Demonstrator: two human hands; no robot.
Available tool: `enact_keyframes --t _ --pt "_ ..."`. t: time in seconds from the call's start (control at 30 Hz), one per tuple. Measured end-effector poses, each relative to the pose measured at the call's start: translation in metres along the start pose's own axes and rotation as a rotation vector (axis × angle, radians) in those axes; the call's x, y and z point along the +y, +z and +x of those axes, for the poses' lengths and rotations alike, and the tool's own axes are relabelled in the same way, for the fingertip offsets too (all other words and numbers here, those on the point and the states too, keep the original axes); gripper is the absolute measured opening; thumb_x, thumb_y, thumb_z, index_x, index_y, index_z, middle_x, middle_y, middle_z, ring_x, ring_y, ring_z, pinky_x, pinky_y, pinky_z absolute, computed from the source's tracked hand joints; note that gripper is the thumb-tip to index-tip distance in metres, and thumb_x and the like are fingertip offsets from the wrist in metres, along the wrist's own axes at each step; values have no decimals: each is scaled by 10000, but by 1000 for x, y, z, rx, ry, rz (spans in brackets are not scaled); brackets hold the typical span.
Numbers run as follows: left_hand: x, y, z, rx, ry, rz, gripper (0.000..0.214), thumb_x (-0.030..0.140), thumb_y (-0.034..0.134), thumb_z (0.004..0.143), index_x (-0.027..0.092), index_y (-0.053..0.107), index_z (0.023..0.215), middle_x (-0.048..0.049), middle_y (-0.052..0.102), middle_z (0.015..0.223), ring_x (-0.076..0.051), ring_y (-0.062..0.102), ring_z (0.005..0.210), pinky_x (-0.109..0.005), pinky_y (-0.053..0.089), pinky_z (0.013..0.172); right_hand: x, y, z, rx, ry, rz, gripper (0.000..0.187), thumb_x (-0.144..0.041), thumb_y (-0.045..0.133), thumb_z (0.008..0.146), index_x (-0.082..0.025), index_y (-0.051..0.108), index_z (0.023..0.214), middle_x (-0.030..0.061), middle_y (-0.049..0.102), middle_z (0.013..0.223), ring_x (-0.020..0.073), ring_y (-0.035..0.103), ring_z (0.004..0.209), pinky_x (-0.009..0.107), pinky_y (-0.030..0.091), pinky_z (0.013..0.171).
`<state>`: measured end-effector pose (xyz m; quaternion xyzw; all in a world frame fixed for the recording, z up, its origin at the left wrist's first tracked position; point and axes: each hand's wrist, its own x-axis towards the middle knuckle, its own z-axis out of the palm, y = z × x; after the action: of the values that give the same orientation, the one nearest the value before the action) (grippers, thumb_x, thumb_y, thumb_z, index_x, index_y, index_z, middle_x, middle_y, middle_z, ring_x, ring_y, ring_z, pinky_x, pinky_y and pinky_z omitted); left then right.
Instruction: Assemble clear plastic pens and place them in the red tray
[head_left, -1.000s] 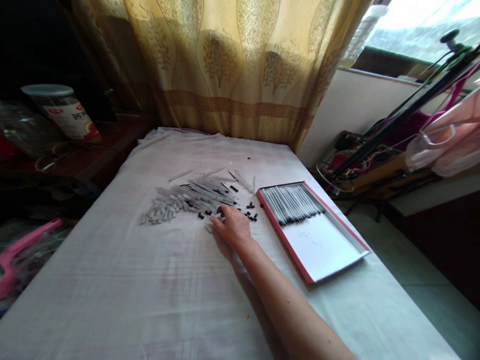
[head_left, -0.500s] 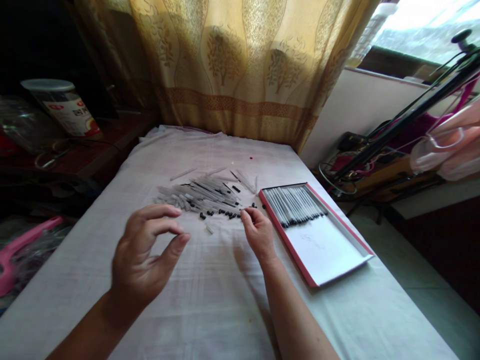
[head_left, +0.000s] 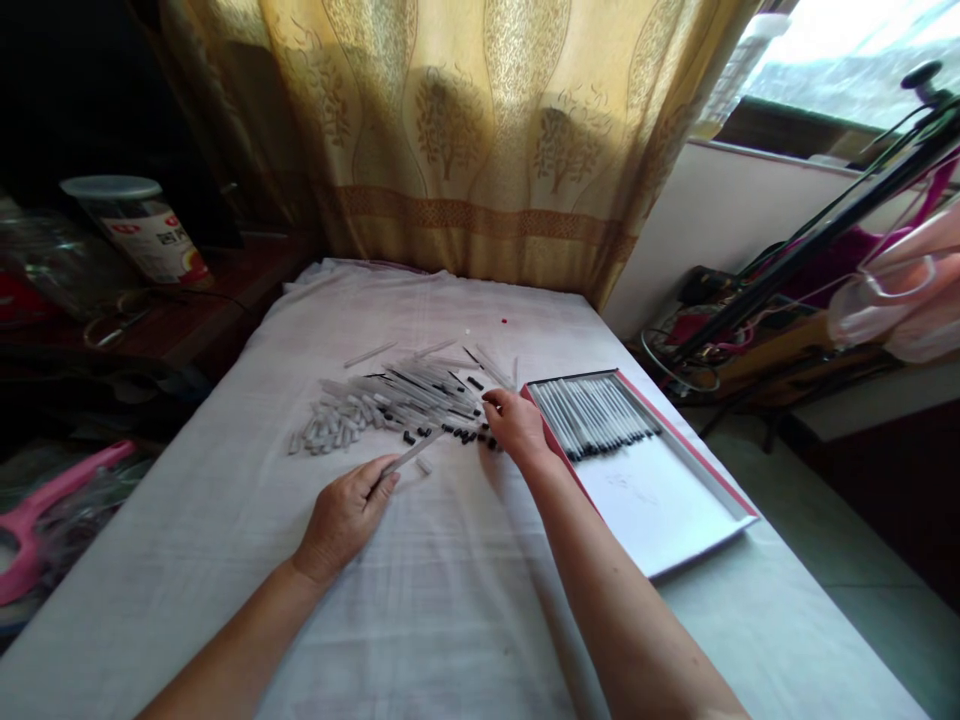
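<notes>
My left hand [head_left: 346, 515] rests on the white cloth and pinches a clear pen barrel [head_left: 412, 453] that points up and to the right. My right hand [head_left: 512, 423] is closed among the small black end plugs [head_left: 457, 430] at the right of the pile. What its fingertips hold is too small to make out. A heap of clear pen barrels [head_left: 416, 392] lies just behind both hands, with short clear caps [head_left: 330, 428] at its left end. To the right lies a red-edged box lid [head_left: 667, 492] with a row of finished pens [head_left: 592, 415] at its far end.
The white cloth-covered table [head_left: 225, 520] ends at a patterned gold curtain [head_left: 465, 130]. A labelled jar [head_left: 139, 228] stands on a dark shelf at left. Something pink [head_left: 45, 500] lies low at left. Dark stand legs and cables [head_left: 787, 260] crowd the right side.
My left hand dropped from mid-air onto the cloth and took hold of a pen barrel. My right hand shifted slightly back into the black plugs.
</notes>
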<state>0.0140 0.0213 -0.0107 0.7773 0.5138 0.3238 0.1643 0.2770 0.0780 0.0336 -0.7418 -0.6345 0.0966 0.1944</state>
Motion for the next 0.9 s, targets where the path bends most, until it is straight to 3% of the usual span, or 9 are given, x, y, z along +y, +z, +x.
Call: enact_keyframes --t 0.1,0.27,0.47,0.53,0.6,0.67,0.77,0.9 --pt "3 1 3 18 -58 -53 415 491 445 915 227 698 1113 -45 766 1043 -223 725 920 -281 564 823 6 2 19 -46 28 -137 265 -231 530 873 -206 737 1037 109 721 1109 247 674 982 325 484 827" --pt "4 -3 3 3 -40 -85 422 454 431 929 212 678 1170 -53 753 1091 -216 717 964 -270 553 864 3 7 26 -88 33 -186 231 -259 540 869 -194 743 958 139 714 1103 264 682 952 337 482 790" --pt "2 -4 2 3 24 -76 395 369 408 951 202 640 1223 -60 742 1083 -201 706 964 -287 548 891 8 -5 13 16 119 -170 269 -208 457 911 -157 702 1010 158 737 993 263 695 919 352 482 794" --pt "1 -3 2 28 70 -85 371 361 424 952 202 656 1194 -67 734 1078 -202 697 978 -291 550 887 14 -11 -1 183 130 3 231 -252 487 906 -168 689 979 126 748 929 249 699 876 348 494 778" --pt "0 -2 3 57 109 -99 344 355 446 952 205 674 1161 -68 731 1050 -196 694 964 -284 554 866 18 -14 -19 401 115 362 203 -330 546 881 -174 667 928 96 751 878 229 703 807 331 517 717" --pt "0 -2 4 76 136 -110 325 345 463 952 204 685 1143 -67 730 1015 -186 696 930 -268 558 839 18 -15 -39 532 112 760 245 -410 574 864 -176 632 905 86 750 877 203 705 736 298 529 614" --pt "-1 -2 4 83 152 -122 308 336 481 947 204 691 1131 -62 731 999 -181 698 912 -258 559 827 12 -16 -63 571 167 1142 270 -441 636 825 -181 591 882 71 748 881 166 699 659 249 519 511" --pt "-2 -3 3 75 145 -125 307 343 480 943 214 697 1117 -57 733 998 -186 699 912 -268 560 834 4 -17 -79 548 246 1348 291 -426 711 770 -184 582 868 46 747 839 141 696 629 219 526 488"
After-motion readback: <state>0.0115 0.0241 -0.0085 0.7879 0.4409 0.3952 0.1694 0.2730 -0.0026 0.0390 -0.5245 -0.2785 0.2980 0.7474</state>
